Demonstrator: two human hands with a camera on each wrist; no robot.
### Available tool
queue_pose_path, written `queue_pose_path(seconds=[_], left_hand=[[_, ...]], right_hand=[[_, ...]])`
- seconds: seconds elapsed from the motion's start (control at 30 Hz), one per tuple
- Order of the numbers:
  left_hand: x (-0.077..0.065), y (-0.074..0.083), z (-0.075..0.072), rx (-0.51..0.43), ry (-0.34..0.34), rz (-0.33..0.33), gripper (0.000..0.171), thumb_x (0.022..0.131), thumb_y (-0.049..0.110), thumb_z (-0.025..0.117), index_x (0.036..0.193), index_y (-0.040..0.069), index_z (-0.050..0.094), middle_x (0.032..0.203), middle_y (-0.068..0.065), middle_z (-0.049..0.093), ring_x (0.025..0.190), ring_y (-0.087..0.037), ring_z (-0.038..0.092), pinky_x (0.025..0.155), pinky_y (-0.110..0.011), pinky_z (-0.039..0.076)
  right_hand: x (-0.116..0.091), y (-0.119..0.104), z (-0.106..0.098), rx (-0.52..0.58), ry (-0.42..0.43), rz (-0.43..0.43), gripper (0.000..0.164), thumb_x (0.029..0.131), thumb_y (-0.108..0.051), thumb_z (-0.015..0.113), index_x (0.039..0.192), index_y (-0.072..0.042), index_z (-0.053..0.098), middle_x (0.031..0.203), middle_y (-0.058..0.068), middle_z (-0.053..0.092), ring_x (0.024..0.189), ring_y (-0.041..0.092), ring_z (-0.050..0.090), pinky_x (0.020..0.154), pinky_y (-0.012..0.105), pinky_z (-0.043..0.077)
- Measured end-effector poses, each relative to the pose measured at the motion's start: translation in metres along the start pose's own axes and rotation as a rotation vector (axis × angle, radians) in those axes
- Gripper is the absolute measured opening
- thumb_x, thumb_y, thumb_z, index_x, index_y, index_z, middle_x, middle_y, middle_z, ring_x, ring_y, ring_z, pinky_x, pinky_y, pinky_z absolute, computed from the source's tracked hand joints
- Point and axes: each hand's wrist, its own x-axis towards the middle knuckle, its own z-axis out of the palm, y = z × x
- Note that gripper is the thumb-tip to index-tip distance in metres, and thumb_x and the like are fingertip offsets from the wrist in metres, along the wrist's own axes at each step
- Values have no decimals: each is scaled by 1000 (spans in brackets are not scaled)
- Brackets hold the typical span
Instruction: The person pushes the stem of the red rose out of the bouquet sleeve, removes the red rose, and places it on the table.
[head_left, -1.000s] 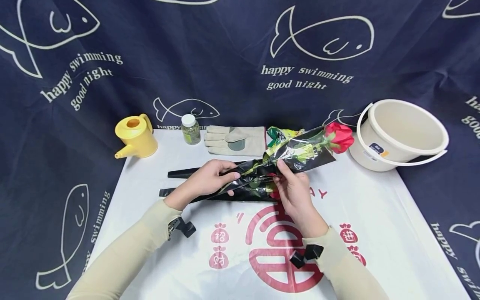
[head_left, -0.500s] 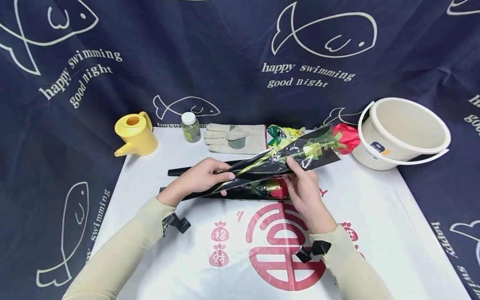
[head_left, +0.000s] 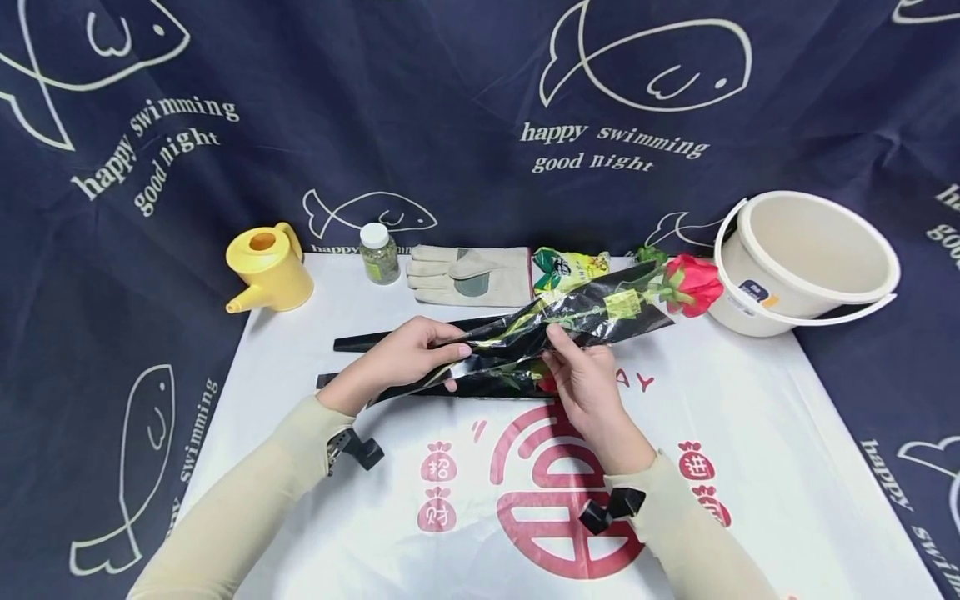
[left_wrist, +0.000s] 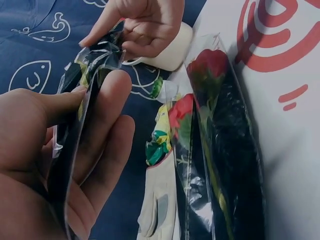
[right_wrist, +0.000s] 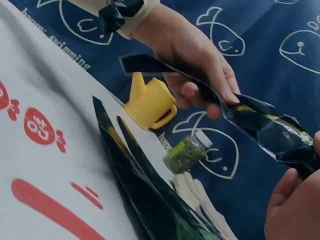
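Note:
A single red rose (head_left: 693, 285) in a black and clear plastic sleeve (right_wrist: 270, 125) is held slantwise above the table, bloom to the right. My left hand (head_left: 416, 354) pinches the sleeve's lower part between thumb and fingers. Farther up, my right hand (head_left: 588, 383) grips it below the bloom, thumb on top, where the plastic is creased. Beneath lie two more wrapped roses, one with a dark red bloom (left_wrist: 207, 70) and the other with a brighter bloom (left_wrist: 182, 112); in the head view the held rose and my hands partly hide them.
Along the back stand a yellow watering can (head_left: 270, 271), a white-capped jar (head_left: 379, 254), pale work gloves (head_left: 495, 275) and a green and yellow packet (head_left: 570, 268). A cream bucket (head_left: 757, 308) with a handle is at the right, close behind the bloom.
My right hand slid right along the sleeve, then came back left, and the plastic smoothed out and creased again. The bloom ends slightly farther right. My left hand keeps its grip, barely moving.

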Motion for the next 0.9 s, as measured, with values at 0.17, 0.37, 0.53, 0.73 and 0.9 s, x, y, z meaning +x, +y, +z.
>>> queue_pose_path(seconds=[0.17, 0.37, 0.53, 0.73, 0.9], left_hand=[[4, 1, 7, -28, 13, -5, 24, 95, 25, 57, 113, 12, 65, 87, -2, 70, 63, -23, 67, 79, -30, 48], [9, 2, 13, -43, 24, 23, 21, 95, 25, 57, 109, 12, 66, 89, -1, 70, 62, -24, 67, 73, -32, 50], [11, 2, 16, -19, 46, 50, 16, 96, 19, 55, 105, 13, 66, 89, 1, 69, 60, -23, 67, 77, -30, 48], [11, 2, 19, -54, 44, 48, 17, 96, 22, 56, 104, 13, 67, 85, -2, 69, 60, -24, 66, 71, -32, 51], [10, 3, 19, -65, 29, 38, 18, 95, 25, 56, 104, 13, 67, 84, -3, 69, 60, -26, 66, 65, -35, 52]], right_hand=[[-3, 10, 9, 24, -36, -5, 36, 78, -11, 77, 106, -1, 57, 90, 5, 62, 64, 12, 57, 68, 28, 50], [-6, 21, 19, 57, -26, -17, 36, 79, -10, 76, 109, -4, 57, 90, 3, 61, 66, 9, 55, 64, 22, 48], [-9, 27, 25, 56, -6, -18, 41, 77, -15, 78, 110, -2, 56, 92, 3, 62, 70, 7, 56, 65, 20, 47], [-11, 34, 27, 59, -12, 14, 43, 79, -17, 77, 112, 0, 56, 95, 5, 62, 72, 8, 56, 67, 20, 47], [-13, 34, 24, 42, 0, 31, 43, 77, -18, 78, 111, -2, 57, 95, 5, 62, 71, 8, 57, 65, 20, 48]])
